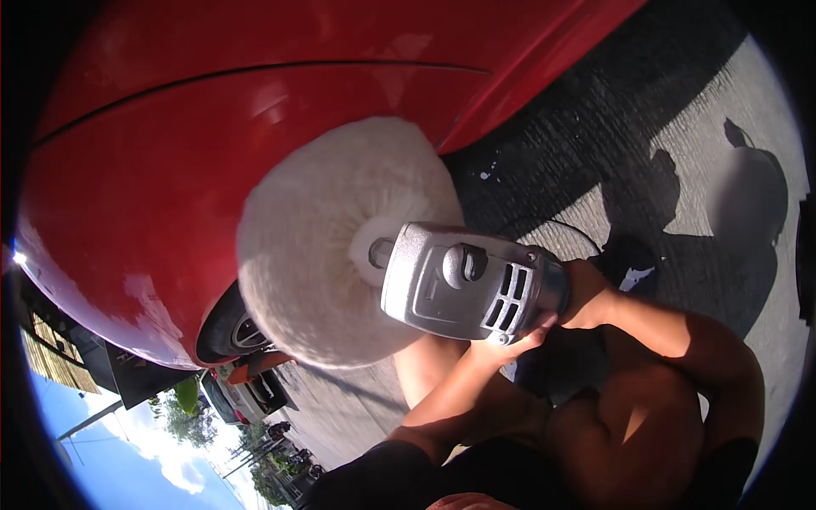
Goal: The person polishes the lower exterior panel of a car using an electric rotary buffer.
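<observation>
- The left hand (520, 338) holds the lower side of a silver polisher (463, 285), its thumb along the casing; the rest of its fingers are hidden.
- The right hand (586, 293) is closed round the back end of the polisher, its fingers mostly out of sight behind it.
- The polisher is held up between the person and the car, its long axis running from the hands toward a large fluffy pad (310, 242) at the front. The left hand is the nearer of the two to the pad; the right is farther back.
- Beyond the pad is the red car (161, 187). The pad overlaps the panel's lower edge, between the wheel (229, 330) and the sill; whether it touches the paint, I cannot tell.
- A dark cord (571, 226) curves behind the polisher, over the ground (544, 183).
- Farther out, white spots (486, 176) mark the ground near the car's lower edge, and a rounded shadow (748, 200) falls on the sunlit part.
- Farthest off stand a parked car (240, 398) and trees (183, 416).
</observation>
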Demonstrator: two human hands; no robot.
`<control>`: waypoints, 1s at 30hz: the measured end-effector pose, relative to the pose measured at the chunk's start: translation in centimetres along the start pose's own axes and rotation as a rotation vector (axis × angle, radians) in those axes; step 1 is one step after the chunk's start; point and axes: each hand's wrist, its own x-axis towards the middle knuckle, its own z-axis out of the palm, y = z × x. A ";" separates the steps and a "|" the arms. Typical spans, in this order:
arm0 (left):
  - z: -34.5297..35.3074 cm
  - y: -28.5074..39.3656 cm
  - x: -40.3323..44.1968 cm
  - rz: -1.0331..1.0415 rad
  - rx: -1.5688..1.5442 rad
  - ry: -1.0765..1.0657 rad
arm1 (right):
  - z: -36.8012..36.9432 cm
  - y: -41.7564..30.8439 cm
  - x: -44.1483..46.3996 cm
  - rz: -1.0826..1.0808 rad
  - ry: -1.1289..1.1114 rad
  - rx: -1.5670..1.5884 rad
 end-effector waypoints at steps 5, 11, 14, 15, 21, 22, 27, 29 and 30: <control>0.5 -0.5 0.3 -0.164 0.175 -0.084 | -0.1 2.1 -0.4 -0.013 0.022 0.003; 2.2 0.2 3.4 -0.177 0.221 -0.125 | -0.4 1.8 -1.3 -0.004 0.152 0.258; 1.6 -0.1 2.3 -0.104 0.257 -0.086 | -1.1 0.8 -1.0 -0.030 0.113 0.219; 1.1 -0.3 1.4 -0.116 0.222 -0.082 | -1.3 0.6 -0.7 -0.071 0.089 0.156; -0.2 2.0 1.2 0.093 0.014 -0.093 | -0.5 -1.3 0.0 -0.075 0.065 0.074; -0.4 1.6 1.0 0.107 -0.016 -0.084 | -0.3 -1.5 0.0 -0.065 0.075 0.081; -0.2 1.9 0.5 0.097 -0.007 -0.079 | -0.7 -1.7 -0.6 -0.002 0.063 0.055; -0.4 2.8 1.0 0.080 0.116 -0.145 | -0.8 -1.7 -1.0 -0.022 0.083 0.063; -0.4 3.1 1.3 0.070 0.163 -0.168 | -1.2 -2.1 -1.0 -0.061 0.103 0.043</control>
